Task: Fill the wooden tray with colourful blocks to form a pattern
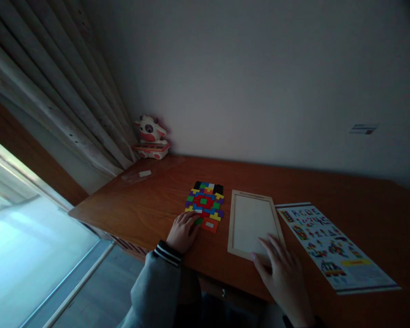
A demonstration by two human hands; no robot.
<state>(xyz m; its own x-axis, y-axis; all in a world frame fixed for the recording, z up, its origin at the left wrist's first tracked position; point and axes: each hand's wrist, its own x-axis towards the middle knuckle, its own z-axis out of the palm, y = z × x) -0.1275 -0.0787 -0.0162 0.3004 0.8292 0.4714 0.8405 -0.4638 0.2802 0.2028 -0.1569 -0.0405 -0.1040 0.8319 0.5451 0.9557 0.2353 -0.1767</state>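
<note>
Colourful flat puzzle pieces (208, 201) lie together in a block on the brown table. My left hand (182, 231) rests at the block's lower left edge, its fingertips on or beside the green and yellow pieces; whether it grips one is hidden. To the right of the pieces lies a shallow wooden tray (231, 228) with a pale bare base. Over the tray's lower right corner is my right hand (282, 269), fingers spread and holding nothing.
A printed pattern sheet (335, 250) lies right of the tray. A cow toy (152, 136) stands at the back left, near the curtain (61, 91). A small white slip (145, 173) lies on clear plastic. The table's front edge runs below my hands.
</note>
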